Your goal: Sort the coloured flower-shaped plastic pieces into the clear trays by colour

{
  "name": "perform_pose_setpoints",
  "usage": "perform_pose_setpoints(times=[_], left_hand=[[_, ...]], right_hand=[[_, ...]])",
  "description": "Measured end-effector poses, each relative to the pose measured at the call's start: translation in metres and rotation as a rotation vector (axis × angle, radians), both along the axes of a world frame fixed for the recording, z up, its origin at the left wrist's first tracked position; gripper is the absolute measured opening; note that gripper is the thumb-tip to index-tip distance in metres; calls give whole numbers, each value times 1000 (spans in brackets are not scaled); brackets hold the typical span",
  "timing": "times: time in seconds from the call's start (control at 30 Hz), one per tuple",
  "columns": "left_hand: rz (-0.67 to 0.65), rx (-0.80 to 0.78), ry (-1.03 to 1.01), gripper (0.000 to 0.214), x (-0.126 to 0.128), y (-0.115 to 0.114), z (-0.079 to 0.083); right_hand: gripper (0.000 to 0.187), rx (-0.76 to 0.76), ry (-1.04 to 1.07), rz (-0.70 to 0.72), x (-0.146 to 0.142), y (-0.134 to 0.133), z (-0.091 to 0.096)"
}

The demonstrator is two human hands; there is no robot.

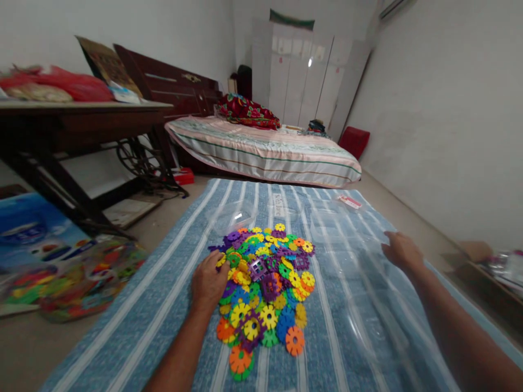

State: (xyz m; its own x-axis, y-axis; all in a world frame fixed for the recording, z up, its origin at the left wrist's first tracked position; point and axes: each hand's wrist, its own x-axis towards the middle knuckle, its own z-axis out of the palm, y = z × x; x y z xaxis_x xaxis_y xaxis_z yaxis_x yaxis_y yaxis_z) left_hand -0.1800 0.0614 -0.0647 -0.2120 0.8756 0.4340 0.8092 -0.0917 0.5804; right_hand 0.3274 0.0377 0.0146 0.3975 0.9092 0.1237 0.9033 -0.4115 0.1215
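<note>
left hand (209, 283) on toy pile (265, 288), right hand (402, 251) well apart

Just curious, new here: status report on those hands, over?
Left hand on colourful disc pile, grip unclear. Right hand at clear plastic. Clear tub beyond pile.

Your view is evenly and softly lit, with no hard shadows, so the toy pieces (265, 283) on the striped mat (163, 305) show bright, saturated colour. A small glare spot sits on the white wardrobe (309, 62) at the back. The clear plastic (368, 294) by your right hand (402, 251) gives only a faint sheen, so its edges are hard to read. The wide lens bends the walls and the dark table (81, 125); beneath it the light is dim. The colourful box (61, 272) at the left edge is smeared, and so is the clutter (498, 272) far right.
</note>
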Motion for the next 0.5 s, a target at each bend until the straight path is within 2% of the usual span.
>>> perform_pose_setpoints(times=[0.17, 0.5], left_hand=[[5, -5, -1, 27, 0, -1, 1], [-4, -24, 31, 31, 0, 1, 0]], right_hand=[[35, -138, 0, -31, 10, 7, -13], [34, -170, -6, 47, 7, -8, -13]])
